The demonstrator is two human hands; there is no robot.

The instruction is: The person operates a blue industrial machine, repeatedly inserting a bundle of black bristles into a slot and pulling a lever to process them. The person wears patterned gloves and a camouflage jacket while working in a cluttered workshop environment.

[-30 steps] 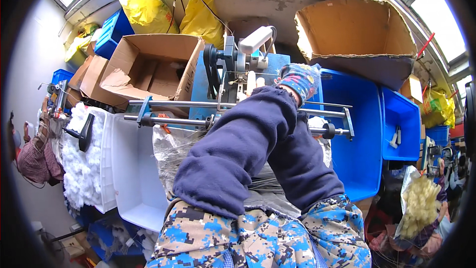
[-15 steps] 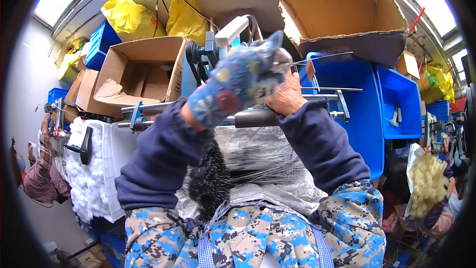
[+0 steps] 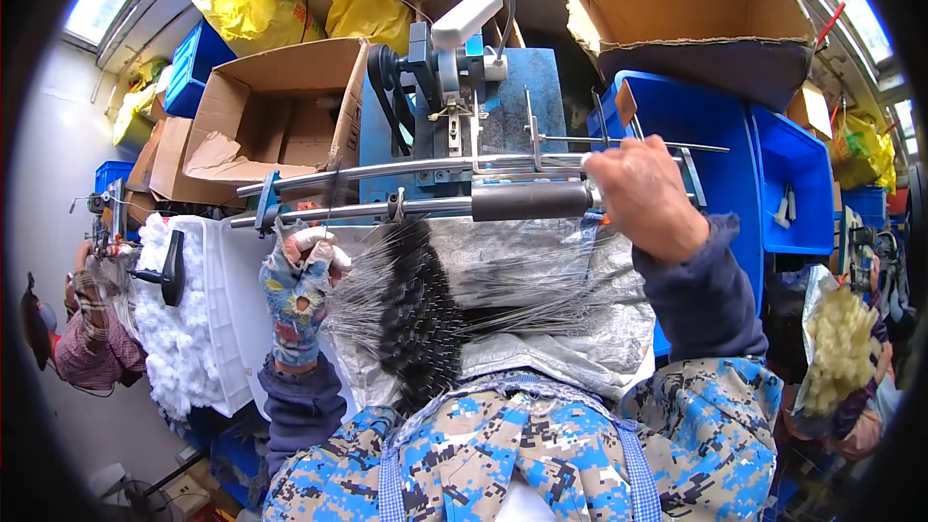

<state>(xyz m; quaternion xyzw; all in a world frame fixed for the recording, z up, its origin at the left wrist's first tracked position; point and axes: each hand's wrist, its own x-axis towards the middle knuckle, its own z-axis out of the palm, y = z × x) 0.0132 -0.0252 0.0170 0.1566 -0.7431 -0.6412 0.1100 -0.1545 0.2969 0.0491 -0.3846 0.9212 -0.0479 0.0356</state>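
Note:
My left hand point(image 3: 298, 295), in a patterned blue covering with white-wrapped fingertips, is closed at the left end of the metal rails point(image 3: 425, 207). A thin, dark, blurred wire brush point(image 3: 335, 188) rises from its fingers. My right hand point(image 3: 646, 195) is curled closed beside the right end of the grey cylindrical sleeve point(image 3: 530, 201); what lies inside its fingers is hidden. Behind the rails stands a small machine point(image 3: 449, 72) with a blue base and black belt. Across my lap lies a bundle of black-bristled wire brushes point(image 3: 418, 314), their thin wire stems fanning out both ways.
An open cardboard box point(image 3: 280, 135) stands left of the machine, a larger one point(image 3: 691, 0) at the back right. Blue bins point(image 3: 715, 135) are at the right. A white tray point(image 3: 224, 329) of white fluffy pieces holds a black hairdryer point(image 3: 172, 269). Other people work at both sides.
My hands were together in front of the machine. The left has moved down and left with the wire brush, the right a little right, and the machine is uncovered.

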